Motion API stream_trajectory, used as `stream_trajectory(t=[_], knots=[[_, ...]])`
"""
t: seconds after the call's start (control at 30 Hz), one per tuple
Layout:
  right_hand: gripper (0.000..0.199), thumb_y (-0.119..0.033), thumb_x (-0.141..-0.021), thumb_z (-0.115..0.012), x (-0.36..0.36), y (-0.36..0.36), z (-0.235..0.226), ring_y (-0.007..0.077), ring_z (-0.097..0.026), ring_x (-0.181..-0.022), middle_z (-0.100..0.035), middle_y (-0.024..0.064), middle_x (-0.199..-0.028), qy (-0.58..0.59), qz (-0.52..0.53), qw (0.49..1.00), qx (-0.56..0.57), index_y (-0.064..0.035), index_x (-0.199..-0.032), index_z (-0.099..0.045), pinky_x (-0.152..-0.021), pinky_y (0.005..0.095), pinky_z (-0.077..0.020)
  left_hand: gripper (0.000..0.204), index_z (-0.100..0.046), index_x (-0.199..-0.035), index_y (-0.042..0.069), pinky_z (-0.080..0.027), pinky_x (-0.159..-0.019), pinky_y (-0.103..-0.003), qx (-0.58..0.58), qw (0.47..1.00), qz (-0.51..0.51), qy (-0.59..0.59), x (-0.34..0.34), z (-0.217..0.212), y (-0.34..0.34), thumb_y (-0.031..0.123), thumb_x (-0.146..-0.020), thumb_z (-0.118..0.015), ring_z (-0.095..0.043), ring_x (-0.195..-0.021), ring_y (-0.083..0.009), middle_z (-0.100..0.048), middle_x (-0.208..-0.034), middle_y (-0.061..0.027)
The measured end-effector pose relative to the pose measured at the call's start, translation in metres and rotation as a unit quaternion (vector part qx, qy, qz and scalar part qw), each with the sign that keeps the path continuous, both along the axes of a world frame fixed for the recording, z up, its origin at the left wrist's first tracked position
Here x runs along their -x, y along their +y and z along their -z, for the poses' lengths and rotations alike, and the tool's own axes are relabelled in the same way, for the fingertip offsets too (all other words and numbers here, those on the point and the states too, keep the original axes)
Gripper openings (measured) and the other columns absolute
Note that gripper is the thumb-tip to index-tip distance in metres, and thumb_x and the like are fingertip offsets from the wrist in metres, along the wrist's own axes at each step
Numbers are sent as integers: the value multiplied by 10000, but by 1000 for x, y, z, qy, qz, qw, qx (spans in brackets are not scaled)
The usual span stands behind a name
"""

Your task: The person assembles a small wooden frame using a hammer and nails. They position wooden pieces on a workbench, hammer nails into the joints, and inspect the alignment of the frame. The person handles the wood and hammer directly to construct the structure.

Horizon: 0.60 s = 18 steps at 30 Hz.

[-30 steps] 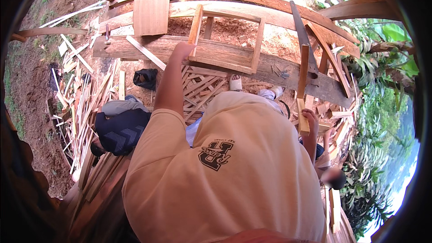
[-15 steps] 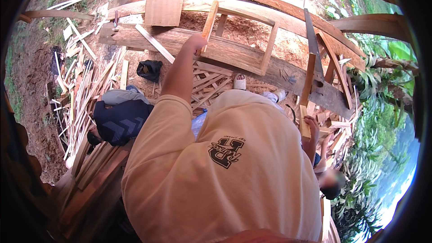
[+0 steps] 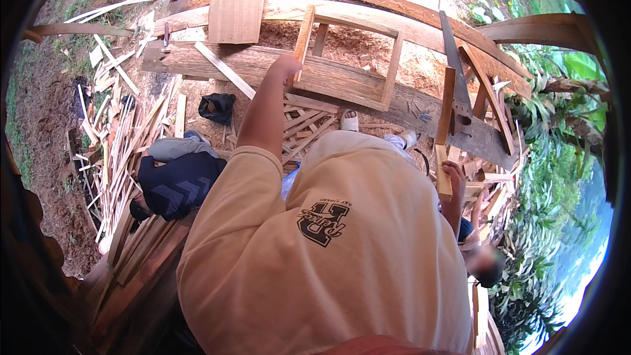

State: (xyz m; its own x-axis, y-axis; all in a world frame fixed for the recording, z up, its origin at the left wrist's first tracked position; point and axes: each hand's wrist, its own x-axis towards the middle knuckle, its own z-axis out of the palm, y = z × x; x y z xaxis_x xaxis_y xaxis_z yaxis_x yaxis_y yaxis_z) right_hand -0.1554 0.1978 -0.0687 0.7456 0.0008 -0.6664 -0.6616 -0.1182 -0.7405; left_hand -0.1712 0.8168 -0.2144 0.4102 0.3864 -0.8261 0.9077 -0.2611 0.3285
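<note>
My left hand is closed round the near end of the left side piece of an open rectangular wooden frame, which rests on a rough plank bench. At the right, my right hand has its fingers bent round the edge of a pale wooden piece. That piece meets a longer, darker wooden piece reaching away from me; whether the two are fixed together I cannot tell. Beyond them a handsaw lies along the bench's right part, its handle toward me.
A wide short board leans across the beams at the back. Thin wood strips pile up at left beside a crouching person in dark blue and a black bag. Another person is at the lower right. Several nails lie on the bench.
The whole view has shifted slightly. Both hands keep their hold on the frame and the wooden piece, with no other clear movement.
</note>
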Motion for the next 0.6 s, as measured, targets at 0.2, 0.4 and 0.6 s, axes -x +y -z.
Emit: stream_trajectory(t=[0.2,0.4,0.6], knots=[[194,-103,-878,-664,12,5,-2,106,-602,-770,-652,17,-872,-92,-59,993,41,-12,-1036,-728,-687,242,-472,404,-735,-1161,-11,-608,-737,-472,-66,997,37,-19,0,9,-7,268,-869,-741,-763,-909,-368,-753,-1012,-244],[195,-113,-882,-665,-5,18,-9,93,-590,-742,-649,3,-845,-28,-24,999,33,-15,-1041,-724,-677,238,-465,485,-758,-1156,36,-608,-890,-439,-240,968,79,0,10,-11,-48,390,-835,-839,-744,-1070,-359,-766,-1113,-185],[202,-120,-889,-665,-16,20,-21,83,-583,-731,-648,0,-835,-48,-23,998,29,-17,-1055,-722,-672,233,-460,472,-764,-1136,42,-606,-919,-446,-255,961,100,23,6,-13,-49,395,-835,-850,-735,-1113,-343,-752,-1181,-179]])
